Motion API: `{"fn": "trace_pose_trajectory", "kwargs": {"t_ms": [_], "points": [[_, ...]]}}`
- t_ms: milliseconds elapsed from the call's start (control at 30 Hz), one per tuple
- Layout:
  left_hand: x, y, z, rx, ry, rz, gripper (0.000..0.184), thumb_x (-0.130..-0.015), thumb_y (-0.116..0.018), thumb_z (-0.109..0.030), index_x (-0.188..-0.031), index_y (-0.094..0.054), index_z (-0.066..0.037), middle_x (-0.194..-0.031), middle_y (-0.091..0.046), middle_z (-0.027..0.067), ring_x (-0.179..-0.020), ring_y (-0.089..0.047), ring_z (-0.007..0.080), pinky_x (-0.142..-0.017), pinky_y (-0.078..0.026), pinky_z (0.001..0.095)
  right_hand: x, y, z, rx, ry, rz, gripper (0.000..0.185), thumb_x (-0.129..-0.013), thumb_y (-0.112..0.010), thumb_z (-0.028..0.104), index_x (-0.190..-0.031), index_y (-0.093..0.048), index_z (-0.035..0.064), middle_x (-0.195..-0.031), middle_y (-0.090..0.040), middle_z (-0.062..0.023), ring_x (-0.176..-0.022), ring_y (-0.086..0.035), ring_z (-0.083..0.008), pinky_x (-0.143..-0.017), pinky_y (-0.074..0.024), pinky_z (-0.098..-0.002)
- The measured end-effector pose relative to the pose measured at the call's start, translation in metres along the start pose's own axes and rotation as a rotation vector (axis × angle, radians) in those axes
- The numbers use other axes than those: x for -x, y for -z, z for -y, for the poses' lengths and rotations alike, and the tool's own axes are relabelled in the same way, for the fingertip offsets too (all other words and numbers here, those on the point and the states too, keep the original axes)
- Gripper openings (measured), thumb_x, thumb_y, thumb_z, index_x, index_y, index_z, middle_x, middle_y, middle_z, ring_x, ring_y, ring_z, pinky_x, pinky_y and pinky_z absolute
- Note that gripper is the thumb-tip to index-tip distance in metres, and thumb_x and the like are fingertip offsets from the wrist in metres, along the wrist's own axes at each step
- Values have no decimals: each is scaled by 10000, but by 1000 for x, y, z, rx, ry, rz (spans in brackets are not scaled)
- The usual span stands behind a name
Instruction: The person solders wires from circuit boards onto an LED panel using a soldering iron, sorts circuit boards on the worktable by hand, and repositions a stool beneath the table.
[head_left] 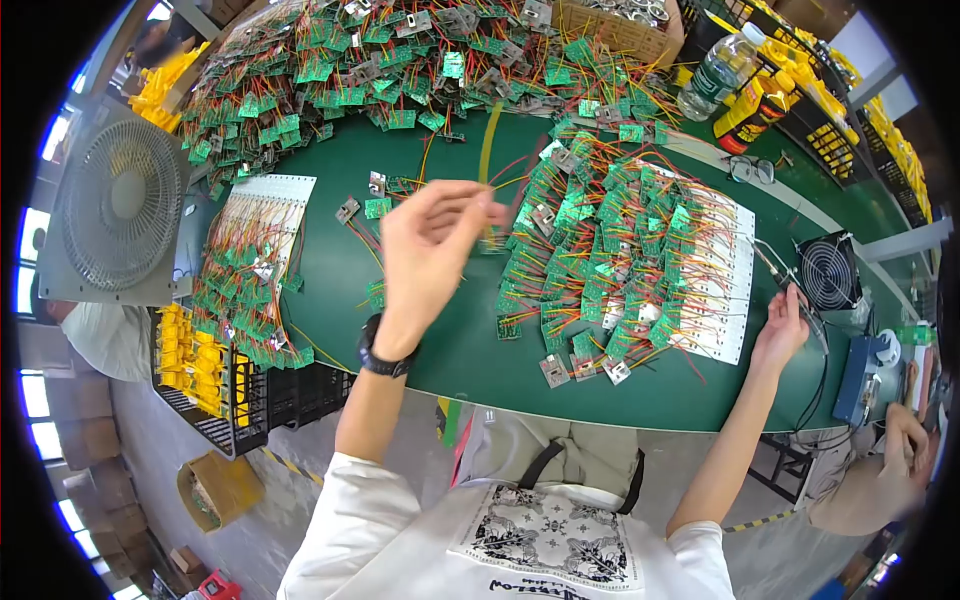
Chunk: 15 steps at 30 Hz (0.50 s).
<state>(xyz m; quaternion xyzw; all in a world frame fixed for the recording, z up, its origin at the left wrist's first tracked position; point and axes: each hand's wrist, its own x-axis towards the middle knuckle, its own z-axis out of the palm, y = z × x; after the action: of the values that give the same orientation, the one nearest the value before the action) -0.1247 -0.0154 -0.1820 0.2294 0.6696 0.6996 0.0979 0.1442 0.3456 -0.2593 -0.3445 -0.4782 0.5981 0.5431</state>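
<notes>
My left hand (432,255), with a dark watch at the wrist, is raised over the middle of the table. Its thumb and fingers are pinched together on thin red and yellow wires (508,183), which are partly blurred. A small green circuit board (492,240) shows just below the fingertips. At the right, my right hand (782,332) is closed around a soldering iron (768,262), whose tip points up and left. Between the hands lie rows of wired green circuit boards (600,250) beside a white perforated board (735,270).
A large heap of wired boards (390,70) covers the back. Another white board (290,195) with circuit boards lies left, near a big fan (120,205). A small black fan (828,272), bottle (722,72), yellow container (755,110) and glasses (752,170) stand right. Another person's hand (905,440) is at far right.
</notes>
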Motion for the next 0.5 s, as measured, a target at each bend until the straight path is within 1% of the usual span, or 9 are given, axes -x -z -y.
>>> {"fn": "trace_pose_trajectory", "kwargs": {"t_ms": [33, 67, 133, 200, 233, 267, 333, 367, 500], "points": [[1, 14, 0, -119, -72, -50, 164, -891, -611, -53, -1010, -618, 59, -866, -697, 125, -789, -668, 142, -709, -524, 245, -2, 1, 0, -4, -5, -3, 164, -867, -667, 104, -979, -629, -9, -789, -619, -40, -677, -574, -89, -601, -454, -202], [2, 31, 0, -239, -143, -98, 160, -893, -606, -53, -1009, -619, 57, -866, -696, 122, -788, -668, 145, -714, -525, 251, -4, 5, -2, -2, -16, 19, 156, -869, -659, 88, -983, -623, -13, -823, -625, -45, -708, -583, -91, -618, -462, -201], [-1, 71, 1, -430, -164, -246, 158, -902, -594, -59, -1000, -621, 63, -868, -694, 121, -788, -667, 145, -722, -522, 259, -4, 8, -3, -5, -33, 36, 149, -872, -652, 73, -986, -617, -16, -857, -631, -51, -739, -592, -93, -636, -471, -199], [-8, 115, 8, -505, -126, -259, 168, -916, -580, -71, -1003, -619, 68, -873, -694, 128, -793, -667, 149, -723, -518, 256, -3, 6, -2, 7, -35, 37, 152, -870, -656, 81, -980, -615, -17, -848, -630, -53, -737, -591, -89, -637, -470, -198], [-7, 138, 15, -478, -72, -230, 202, -923, -579, -85, -1044, -616, 72, -890, -694, 124, -805, -666, 147, -734, -510, 237, -5, 8, -3, 11, -35, 35, 165, -869, -658, 83, -987, -614, -23, -839, -629, -54, -730, -590, -88, -641, -469, -196], [-4, 144, 10, -486, -75, -230, 202, -923, -579, -85, -1044, -616, 72, -890, -694, 124, -805, -666, 147, -734, -510, 237, -4, 5, -2, 5, -40, 34, 165, -869, -658, 83, -987, -614, -23, -839, -629, -54, -730, -590, -88, -641, -469, -196], [10, 151, 2, -416, 49, -215, 212, -925, -574, -86, -1048, -606, 84, -912, -694, 148, -797, -669, 157, -738, -512, 244, -2, 0, 0, 16, -19, 10, 154, -870, -663, 108, -961, -634, -13, -759, -609, -38, -653, -562, -82, -585, -449, -194], [15, 153, 2, -444, 52, -235, 214, -929, -566, -83, -1049, -599, 90, -926, -692, 169, -786, -673, 169, -756, -512, 257, -3, 2, 0, 17, -28, 20, 154, -870, -662, 106, -961, -632, -15, -760, -609, -38, -657, -563, -82, -583, -449, -192], [16, 174, 26, -462, 34, -252, 246, -919, -584, -102, -1043, -589, 111, -920, -691, 183, -804, -677, 178, -757, -506, 248, 0, -2, 2, -5, -19, -4, 148, -871, -658, 96, -960, -630, -19, -760, -610, -42, -653, -562, -86, -587, -450, -196]]}}
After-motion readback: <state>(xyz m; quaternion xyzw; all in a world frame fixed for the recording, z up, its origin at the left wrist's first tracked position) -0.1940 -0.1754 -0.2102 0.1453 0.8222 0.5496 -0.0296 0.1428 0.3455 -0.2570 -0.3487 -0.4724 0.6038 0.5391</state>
